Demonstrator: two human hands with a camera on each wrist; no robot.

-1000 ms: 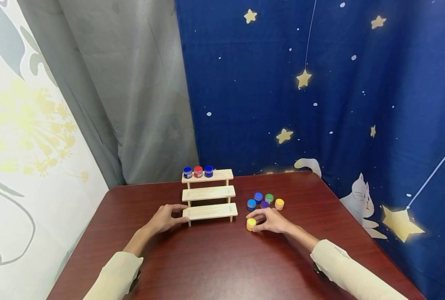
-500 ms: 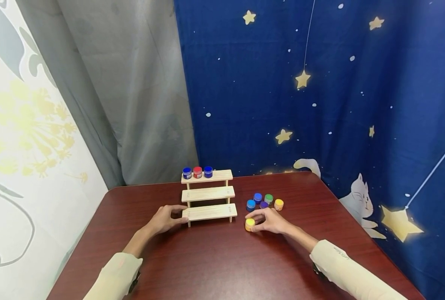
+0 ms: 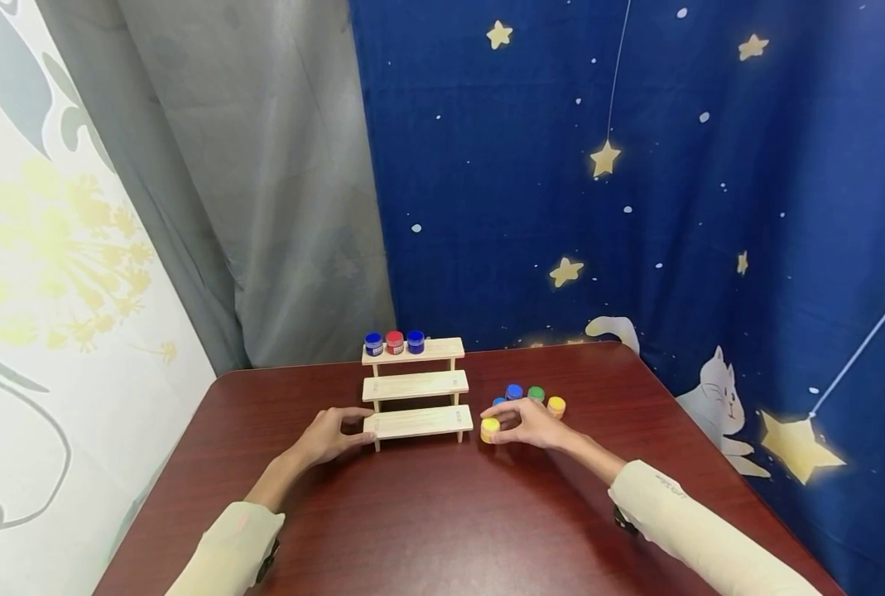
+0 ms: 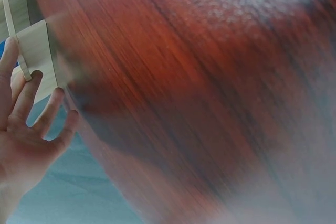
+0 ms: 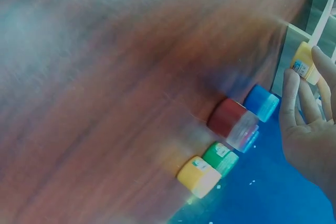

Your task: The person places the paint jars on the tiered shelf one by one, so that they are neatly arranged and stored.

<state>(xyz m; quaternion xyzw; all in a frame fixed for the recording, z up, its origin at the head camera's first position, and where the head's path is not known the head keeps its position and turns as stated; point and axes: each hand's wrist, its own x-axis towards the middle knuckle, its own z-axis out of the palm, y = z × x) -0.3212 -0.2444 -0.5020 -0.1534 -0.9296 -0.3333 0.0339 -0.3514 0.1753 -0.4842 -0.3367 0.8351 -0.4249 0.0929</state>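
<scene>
My right hand [image 3: 533, 424] pinches a small yellow-lidded paint jar [image 3: 490, 430] between thumb and fingers, just beyond the right end of a three-tier wooden display stand [image 3: 416, 384]. In the right wrist view, the yellow jar [image 5: 304, 63] sits at the fingertips, in front of the stand's boards. My left hand [image 3: 330, 434] holds the left end of the stand's lowest board, thumb in front. Seen from the left wrist, that thumb and a finger pinch the board's edge, the other fingers spread. On the top tier stand a blue jar [image 3: 373, 344], a red jar [image 3: 394, 343] and another blue jar [image 3: 416, 342].
Behind my right hand, several jars stand on the dark red table [image 3: 427, 513]: a blue jar [image 3: 513, 392], a green jar [image 3: 536, 394], a yellow jar [image 3: 556, 406] and others partly hidden. A grey curtain [image 3: 293, 182] and a starry blue curtain [image 3: 502, 190] hang behind the table.
My right hand has lifted the yellow jar slightly and carried it left and away from me, towards the stand's lowest board. The left hand stays at the board's end.
</scene>
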